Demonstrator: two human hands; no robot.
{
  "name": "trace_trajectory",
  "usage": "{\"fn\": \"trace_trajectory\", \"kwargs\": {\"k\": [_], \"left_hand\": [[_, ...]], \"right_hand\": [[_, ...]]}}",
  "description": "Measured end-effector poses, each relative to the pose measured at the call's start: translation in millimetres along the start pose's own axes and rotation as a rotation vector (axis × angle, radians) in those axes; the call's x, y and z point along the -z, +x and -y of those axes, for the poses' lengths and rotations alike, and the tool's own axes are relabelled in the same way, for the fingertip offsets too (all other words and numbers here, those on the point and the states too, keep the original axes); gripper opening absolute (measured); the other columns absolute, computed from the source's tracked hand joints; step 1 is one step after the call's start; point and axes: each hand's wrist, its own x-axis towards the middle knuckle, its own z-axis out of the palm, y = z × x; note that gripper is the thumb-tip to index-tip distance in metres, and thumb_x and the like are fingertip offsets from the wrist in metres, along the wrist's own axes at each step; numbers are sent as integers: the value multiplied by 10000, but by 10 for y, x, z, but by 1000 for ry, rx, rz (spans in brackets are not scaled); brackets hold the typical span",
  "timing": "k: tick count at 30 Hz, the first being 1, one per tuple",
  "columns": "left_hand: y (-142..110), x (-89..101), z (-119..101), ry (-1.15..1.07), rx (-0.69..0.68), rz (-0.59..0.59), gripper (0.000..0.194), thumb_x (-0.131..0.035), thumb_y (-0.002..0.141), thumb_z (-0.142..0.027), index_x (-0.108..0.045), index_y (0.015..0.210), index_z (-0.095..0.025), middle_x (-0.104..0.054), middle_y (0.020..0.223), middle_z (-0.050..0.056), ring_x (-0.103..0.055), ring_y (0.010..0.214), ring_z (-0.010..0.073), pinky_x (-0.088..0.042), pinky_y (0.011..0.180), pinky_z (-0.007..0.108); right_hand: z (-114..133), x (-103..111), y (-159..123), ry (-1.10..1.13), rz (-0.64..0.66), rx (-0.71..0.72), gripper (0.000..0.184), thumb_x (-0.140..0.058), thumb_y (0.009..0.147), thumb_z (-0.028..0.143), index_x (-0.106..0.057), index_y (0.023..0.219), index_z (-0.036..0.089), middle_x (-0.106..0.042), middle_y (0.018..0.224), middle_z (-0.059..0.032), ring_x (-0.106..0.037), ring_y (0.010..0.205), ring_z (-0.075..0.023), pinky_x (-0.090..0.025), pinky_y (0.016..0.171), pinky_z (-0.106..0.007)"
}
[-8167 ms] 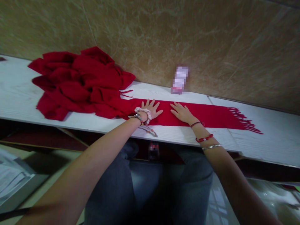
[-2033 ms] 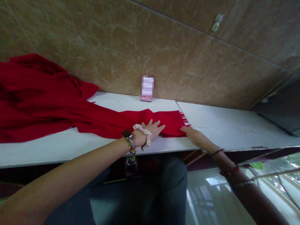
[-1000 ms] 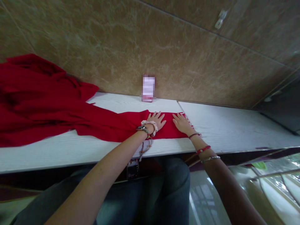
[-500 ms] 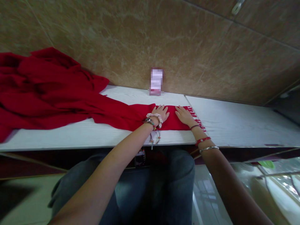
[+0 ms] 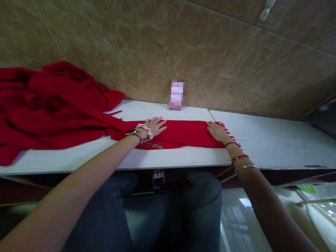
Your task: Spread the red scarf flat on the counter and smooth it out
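Observation:
A long red scarf (image 5: 189,133) with a fringed right end lies along a narrow white tabletop (image 5: 275,140). Its right part is flat and folded into a strip, while the left part is a loose, crumpled heap. My left hand (image 5: 156,126) rests palm down on the strip with its fingers spread, near where the cloth starts to bunch. Close to the fringe, my right hand (image 5: 217,132) also lies flat on the scarf, fingers stretched out. Neither hand grips the cloth.
A brown marbled wall (image 5: 147,52) rises behind the tabletop. Against it leans a phone (image 5: 176,95) with a blurred screen. Another lit screen (image 5: 159,180) shows below the table's front edge, between my knees. A green item (image 5: 308,188) is at lower right.
My left hand has slid left along the scarf, and my right hand has moved slightly right towards the fringe. More of the strip between them now lies smooth.

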Motion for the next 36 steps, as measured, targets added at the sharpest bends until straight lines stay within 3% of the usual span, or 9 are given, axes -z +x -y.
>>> {"fn": "trace_trajectory", "kwargs": {"k": [3,8,11,13,19,23,30,33,36], "left_hand": [[-209,90,166,17,111,45,549,-270,862,-515,-310,1345,-256,-162,1455,63,-167,1308,308,-224,1007,479],[-518,262,196,12,-180,102,542,-313,858,-492,-401,1298,-187,-292,1410,63,-228,1298,209,-195,1048,312],[-656,242,222,24,-136,145,604,-338,823,-563,-340,1331,-236,-250,1428,53,-216,1301,252,-232,1027,392],[-705,184,260,52,-107,109,597,-334,831,-551,-295,1349,-257,-214,1441,50,-195,1307,263,-245,1013,427],[-650,71,369,100,-145,-55,454,-311,883,-303,-356,1316,-173,-333,1389,70,-292,1269,174,-234,1024,304],[-593,173,170,65,-226,-94,466,-357,867,-344,-356,1315,-215,-338,1387,50,-269,1278,196,-242,1019,344],[-332,197,-517,-58,-297,-140,478,-288,889,-448,-335,1326,-258,-282,1417,35,-185,1314,203,-169,1053,426],[-208,118,-588,-99,-171,-12,498,-290,874,-476,-294,1342,-305,-199,1445,21,-129,1320,288,-145,1009,570],[-161,95,-565,-109,-97,117,521,-304,856,-497,-250,1351,-344,-143,1455,11,-72,1316,347,-81,941,680]], "right_hand": [[-37,-40,35,-6,-17,20,496,-194,902,322,-356,1321,112,-378,1360,-127,-326,1259,-231,-333,995,-415],[-141,-96,78,-27,-22,70,503,-184,898,303,-352,1316,77,-402,1343,-137,-308,1268,-230,-335,997,-417],[-240,-125,82,-41,-43,82,488,-200,893,285,-376,1299,79,-423,1329,-132,-322,1262,-222,-326,1008,-407],[-307,-137,71,-35,-48,85,481,-216,887,274,-386,1290,73,-429,1323,-134,-324,1260,-222,-313,1019,-406],[-358,-76,60,21,4,31,464,-240,875,230,-404,1273,56,-423,1323,-149,-311,1265,-237,-281,1029,-436],[-26,123,102,44,-35,5,454,-259,888,293,-413,1275,113,-349,1372,-152,-306,1264,-281,-289,986,-515],[896,323,69,200,26,250,487,-229,906,362,-312,1345,169,-299,1408,-100,-234,1301,-233,-248,1017,-493],[858,249,32,211,44,220,482,-227,907,363,-322,1340,176,-307,1404,-99,-233,1302,-216,-242,1024,-477],[506,161,-31,211,28,123,469,-217,909,360,-329,1336,202,-318,1398,-95,-245,1298,-204,-258,1015,-479]]}}
